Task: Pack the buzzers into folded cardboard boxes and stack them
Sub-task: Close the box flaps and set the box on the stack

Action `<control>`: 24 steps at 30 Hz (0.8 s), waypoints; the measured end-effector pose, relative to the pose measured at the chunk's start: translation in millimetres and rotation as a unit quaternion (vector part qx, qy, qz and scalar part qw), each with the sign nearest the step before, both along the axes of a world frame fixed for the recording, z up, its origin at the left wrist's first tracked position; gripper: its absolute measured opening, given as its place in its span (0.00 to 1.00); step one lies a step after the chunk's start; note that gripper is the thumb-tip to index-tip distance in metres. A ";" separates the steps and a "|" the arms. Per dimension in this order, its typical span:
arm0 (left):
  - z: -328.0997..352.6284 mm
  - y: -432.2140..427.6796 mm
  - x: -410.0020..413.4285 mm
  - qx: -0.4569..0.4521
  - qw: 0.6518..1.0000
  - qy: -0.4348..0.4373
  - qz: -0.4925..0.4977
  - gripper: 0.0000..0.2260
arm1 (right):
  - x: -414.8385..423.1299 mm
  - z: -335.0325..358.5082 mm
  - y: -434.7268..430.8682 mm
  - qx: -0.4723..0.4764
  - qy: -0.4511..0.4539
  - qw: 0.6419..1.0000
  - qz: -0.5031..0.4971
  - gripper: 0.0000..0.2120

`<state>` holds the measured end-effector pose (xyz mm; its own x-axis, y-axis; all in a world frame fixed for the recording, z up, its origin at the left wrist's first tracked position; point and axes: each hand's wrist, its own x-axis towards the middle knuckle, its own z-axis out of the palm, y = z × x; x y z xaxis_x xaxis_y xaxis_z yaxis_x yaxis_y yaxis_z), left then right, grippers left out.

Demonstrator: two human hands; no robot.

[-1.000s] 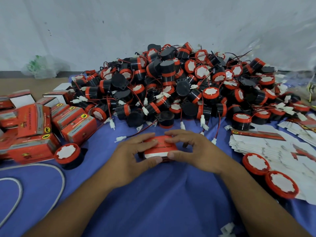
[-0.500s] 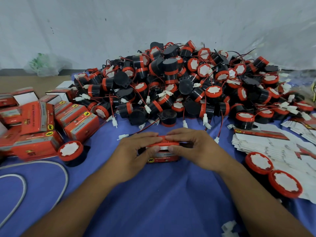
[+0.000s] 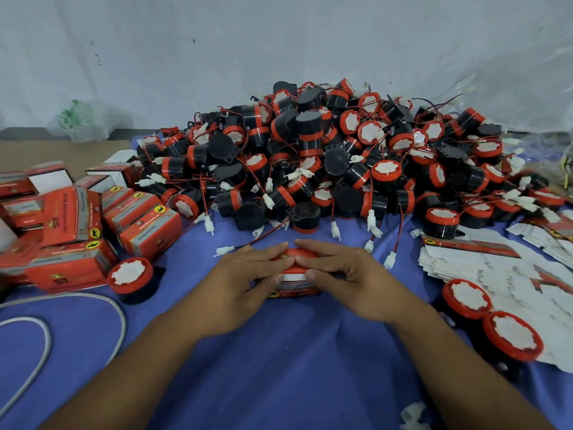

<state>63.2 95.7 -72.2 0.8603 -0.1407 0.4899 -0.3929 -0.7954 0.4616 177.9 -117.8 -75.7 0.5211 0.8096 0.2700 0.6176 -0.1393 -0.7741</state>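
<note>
Pinching red box (image 3: 295, 289), left hand (image 3: 245, 277), right hand (image 3: 350, 274), its top mostly hidden

Head camera looks forward and down, close over the blue cloth (image 3: 279, 367) toward the wall (image 3: 279, 41).

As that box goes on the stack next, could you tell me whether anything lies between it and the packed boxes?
Yes: a loose buzzer stands on the blue cloth beside the packed boxes, on the line from the box that the left hand and right hand hold. Lifting over it should clear it.
</note>
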 end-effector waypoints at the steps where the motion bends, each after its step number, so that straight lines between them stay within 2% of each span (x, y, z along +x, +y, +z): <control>1: 0.1 0.2 0.7 -0.017 1.000 -0.011 0.002 0.15 | 0.0 -0.6 0.4 0.011 0.016 1.000 -0.002 0.14; 5: -1.9 -4.8 3.9 -0.002 0.997 -0.070 0.016 0.13 | 0.7 -3.9 6.1 0.031 0.030 0.999 -0.020 0.15; 9: 0.3 -1.3 3.1 0.018 0.999 -0.037 -0.010 0.13 | -0.4 -7.3 8.0 0.024 -0.011 0.999 -0.027 0.16; 13: 0.0 -2.7 1.7 0.019 0.999 -0.028 -0.005 0.13 | 0.3 -4.4 5.8 0.033 -0.007 0.999 -0.021 0.14; 18: -8.1 -15.7 5.5 0.117 0.978 -0.133 0.115 0.13 | -2.0 -4.8 11.9 0.003 -0.188 0.982 -0.029 0.15; 21: -10.1 -10.3 6.4 0.113 0.981 -0.137 0.072 0.14 | -2.3 -4.5 12.6 0.028 -0.223 0.974 -0.042 0.15; 24: -11.5 -0.7 5.2 0.070 0.994 -0.082 0.032 0.15 | -4.1 -5.9 11.9 0.060 -0.240 0.968 -0.039 0.14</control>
